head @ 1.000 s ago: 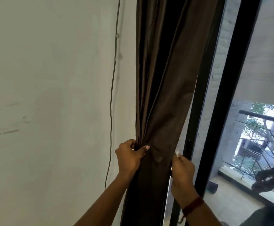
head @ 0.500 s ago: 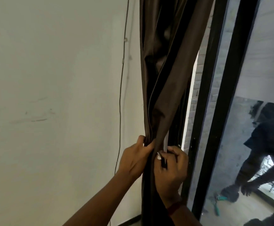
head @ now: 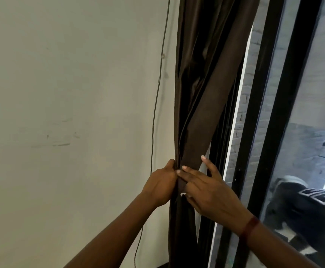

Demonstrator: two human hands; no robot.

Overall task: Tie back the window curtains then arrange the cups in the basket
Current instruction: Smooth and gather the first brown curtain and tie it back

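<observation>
Right up against the wall (head: 70,84), at the left side of the window frame (head: 259,89), the brown curtain (head: 206,113) hangs bunched into a narrow column.

The left hand (head: 160,185) has its grip closed round that bundle from the wall side. Its thumb sits on the front fold and the other fingers are hidden behind the cloth. The right hand (head: 210,192) isn't gripping anything. Its fingers are straight and lie flat across the front of the bundle, touching the left hand.

A small white bit (head: 183,194) peeks out under the right palm, and there's no telling what it is. No finished tie-back shows anywhere, so this looks like the gather-and-cinch stage.

To do it well, the person should squeeze firmly with the left grip so the folds don't fan out. The flat right hand can then smooth the loose outer fold toward the wall, and any band should go on at that same height.

One thing to watch is the thin cord (head: 154,117) running down the wall just beside the curtain, which could easily get caught in the bundle.

Cups and basket aren't in view.
</observation>
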